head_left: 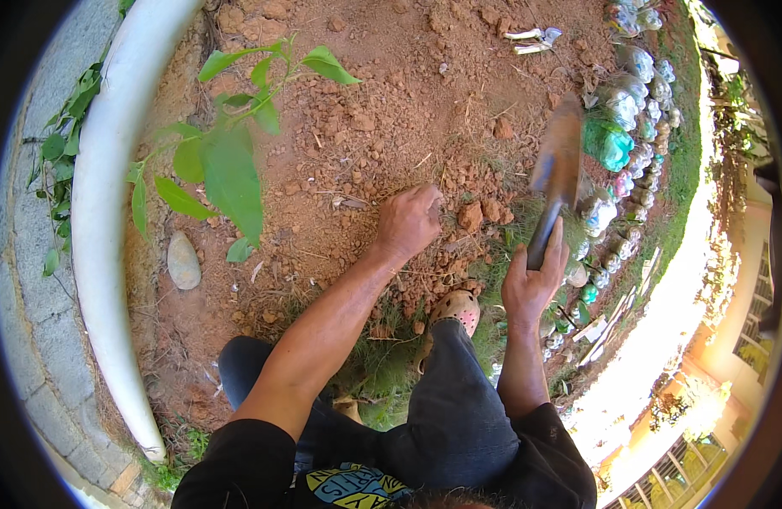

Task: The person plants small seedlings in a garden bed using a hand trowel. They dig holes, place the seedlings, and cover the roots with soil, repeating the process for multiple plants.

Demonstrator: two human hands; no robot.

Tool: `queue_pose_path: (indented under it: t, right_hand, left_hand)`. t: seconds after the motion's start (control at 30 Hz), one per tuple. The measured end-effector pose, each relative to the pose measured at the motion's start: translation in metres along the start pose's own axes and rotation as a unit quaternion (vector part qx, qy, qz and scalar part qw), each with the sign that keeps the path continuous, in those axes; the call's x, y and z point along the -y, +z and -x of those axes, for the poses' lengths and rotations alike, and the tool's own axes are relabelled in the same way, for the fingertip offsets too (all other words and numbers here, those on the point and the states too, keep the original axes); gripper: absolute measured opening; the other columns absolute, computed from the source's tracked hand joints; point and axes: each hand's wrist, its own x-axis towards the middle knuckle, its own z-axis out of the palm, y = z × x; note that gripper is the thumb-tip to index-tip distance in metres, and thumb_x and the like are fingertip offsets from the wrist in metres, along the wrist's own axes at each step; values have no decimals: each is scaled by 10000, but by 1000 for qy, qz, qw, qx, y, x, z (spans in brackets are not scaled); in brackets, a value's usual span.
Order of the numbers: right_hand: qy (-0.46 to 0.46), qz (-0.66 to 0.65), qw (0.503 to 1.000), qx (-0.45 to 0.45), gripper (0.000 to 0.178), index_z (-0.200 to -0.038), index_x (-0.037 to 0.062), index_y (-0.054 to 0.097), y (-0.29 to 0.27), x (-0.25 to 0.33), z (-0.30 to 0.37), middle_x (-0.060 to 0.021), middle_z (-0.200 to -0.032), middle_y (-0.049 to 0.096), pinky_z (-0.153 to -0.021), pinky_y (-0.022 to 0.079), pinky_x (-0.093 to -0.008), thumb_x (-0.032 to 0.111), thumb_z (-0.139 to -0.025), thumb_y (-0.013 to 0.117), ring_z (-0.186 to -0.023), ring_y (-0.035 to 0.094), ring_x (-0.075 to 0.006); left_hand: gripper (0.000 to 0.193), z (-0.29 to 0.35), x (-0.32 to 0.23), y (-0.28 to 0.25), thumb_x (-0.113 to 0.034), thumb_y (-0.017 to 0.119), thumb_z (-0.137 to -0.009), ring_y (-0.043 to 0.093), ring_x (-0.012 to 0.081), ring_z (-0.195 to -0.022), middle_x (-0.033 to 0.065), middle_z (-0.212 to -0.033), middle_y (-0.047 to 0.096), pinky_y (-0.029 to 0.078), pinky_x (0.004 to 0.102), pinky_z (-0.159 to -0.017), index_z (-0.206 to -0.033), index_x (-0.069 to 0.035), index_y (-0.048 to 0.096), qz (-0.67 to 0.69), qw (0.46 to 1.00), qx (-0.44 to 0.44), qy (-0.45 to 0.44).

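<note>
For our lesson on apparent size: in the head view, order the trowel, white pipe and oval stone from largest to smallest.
1. White pipe
2. Trowel
3. Oval stone
The gaps look clear.

We wore a black shirt [569, 471] with short, loose sleeves [253, 448] that left our forearms [314, 343] and hands [410, 222] bare. On its front sat a rounded print [357, 487] in yellow and blue, broken up by lettering and cut off by the lower edge of the view. Our jeans [459, 411] were a dark blue-grey, faded and creased, paler over one knee [453, 352]. On one foot we had a tan clog [460, 310], blunt at the toe and dotted with small round holes.
</note>
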Motion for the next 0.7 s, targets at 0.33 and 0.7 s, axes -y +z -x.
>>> queue_pose_path:
  t: [0.33, 0.7]
  right_hand:
    - [-22, 9, 1000, -9, 706, -1486, 27, 391, -7, 24, -1, -162, -1031, 531, -588, 529, -394, -42, -818, 610, -780, 598, -250]
    - [-51, 49, 977, 200, 671, -1393, 94, 539, 5, 15, -3, -175, -982, 619, -717, 535, -466, 15, -730, 604, -790, 636, -383]
  left_hand:
    - [35, 6, -21, -20, -23, 612, -903, 696, 221, -687, 106, -804, 694, 577, 337, -597, -885, -53, 608, 110, 984, -120, 71]
    - [272, 93, -41, -7, -8, 571, -888, 670, 325, -926, 175, -945, 671, 553, 411, -810, -1150, -17, 647, 144, 968, 184, 90]
